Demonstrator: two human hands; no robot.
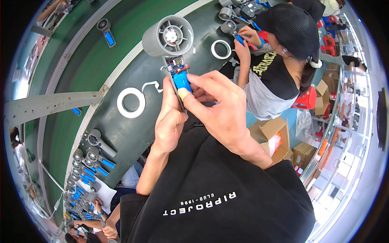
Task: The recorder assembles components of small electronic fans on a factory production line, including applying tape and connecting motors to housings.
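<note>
A grey handheld fan point(167, 37) points its round head away from me, its handle laid open. Inside the handle show a small circuit board with a digit display point(176, 62), red wires and a blue battery point(182, 81). My left hand point(169, 117) is closed around the handle from the left and below. With thumb and fingers my right hand point(216, 101) pinches the blue battery from the right; a pale yellowish cover is on the thumb tip. A roll of white tape point(131, 103) lies left of my hands, its loose end curling toward the left hand.
Another tape roll point(221, 49) lies farther off, near a co-worker point(279, 60) handling a similar fan at the right. Several open fans point(87, 166) crowd the lower left. Beyond a metal rail runs a green conveyor point(87, 60) bearing a fan point(106, 32). An open carton point(272, 135) stands right.
</note>
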